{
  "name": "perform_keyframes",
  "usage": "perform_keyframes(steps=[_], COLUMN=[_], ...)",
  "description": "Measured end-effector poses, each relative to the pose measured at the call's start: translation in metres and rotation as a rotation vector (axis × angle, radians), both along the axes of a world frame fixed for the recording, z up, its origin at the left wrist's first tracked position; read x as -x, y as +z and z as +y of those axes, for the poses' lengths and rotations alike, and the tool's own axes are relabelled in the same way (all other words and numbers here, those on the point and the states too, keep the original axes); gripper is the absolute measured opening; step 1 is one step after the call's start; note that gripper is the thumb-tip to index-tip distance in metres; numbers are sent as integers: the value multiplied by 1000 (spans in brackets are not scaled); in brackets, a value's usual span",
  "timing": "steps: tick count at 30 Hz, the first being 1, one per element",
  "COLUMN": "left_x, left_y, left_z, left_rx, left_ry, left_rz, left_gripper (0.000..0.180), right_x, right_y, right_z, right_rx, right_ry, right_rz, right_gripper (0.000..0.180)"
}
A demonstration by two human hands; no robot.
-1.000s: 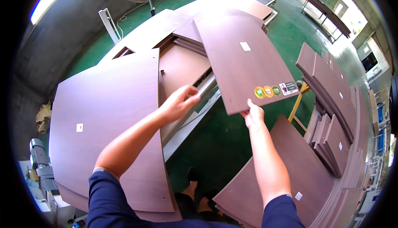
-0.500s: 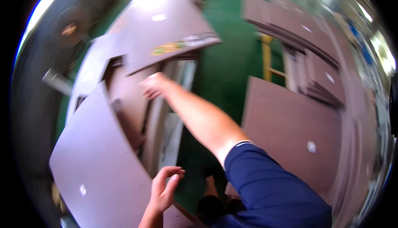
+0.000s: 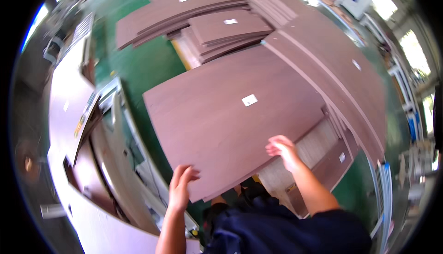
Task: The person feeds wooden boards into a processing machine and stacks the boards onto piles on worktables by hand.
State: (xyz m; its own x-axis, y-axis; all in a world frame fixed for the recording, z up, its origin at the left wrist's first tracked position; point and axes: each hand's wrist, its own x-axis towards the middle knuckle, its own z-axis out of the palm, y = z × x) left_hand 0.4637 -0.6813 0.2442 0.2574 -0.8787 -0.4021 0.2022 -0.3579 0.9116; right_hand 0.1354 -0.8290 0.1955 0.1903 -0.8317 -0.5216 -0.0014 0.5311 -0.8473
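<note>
A large brown flat panel [image 3: 207, 111] lies in front of me, with a small white label [image 3: 249, 100] on its top face. My left hand [image 3: 181, 184] is over the panel's near left corner, its fingers loosely bent and apart, holding nothing. Above the near right part of the same panel, my right hand [image 3: 282, 150] is also open, with its fingers slightly curled. Whether either hand touches the board cannot be made out. Beyond the large panel lies a stack of smaller brown panels [image 3: 230, 25], the top one labelled too.
Long brown panels [image 3: 318, 60] are stacked along the right, and more brown boards [image 3: 180, 4] lie at the far side. At left stands a machine with a metal frame [image 3: 134, 138] and light panels [image 3: 69, 92]. Green floor [image 3: 134, 64] shows between them.
My view has swung right, from the machine side to the panel stack. My right hand has come back from reaching over the machine and is now above the large brown panel. My left hand stays open.
</note>
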Motion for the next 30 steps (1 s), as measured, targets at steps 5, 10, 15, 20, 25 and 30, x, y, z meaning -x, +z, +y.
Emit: perform_keyframes(steps=[5, 10, 15, 20, 25, 30], left_x=[103, 106, 122, 194, 300, 472], left_y=[43, 39, 53, 19, -51, -68], left_z=[-19, 117, 270, 401, 550, 732], left_rx=[39, 139, -97, 60, 523, 1028], left_ry=[-301, -36, 883, 1835, 2848, 3226], left_rz=[-41, -241, -475, -381, 119, -152], left_gripper=[40, 40, 30, 22, 33, 102], right_x=[42, -82, -202, -260, -266, -238], right_y=[-6, -17, 33, 57, 65, 74], right_z=[34, 84, 131, 248, 396, 540], right_rx=[34, -148, -88, 111, 42, -114], right_ry=[-77, 511, 1173, 1540, 1847, 2213], right_rz=[-76, -265, -332, -391, -403, -320], right_gripper=[15, 15, 14, 13, 14, 12])
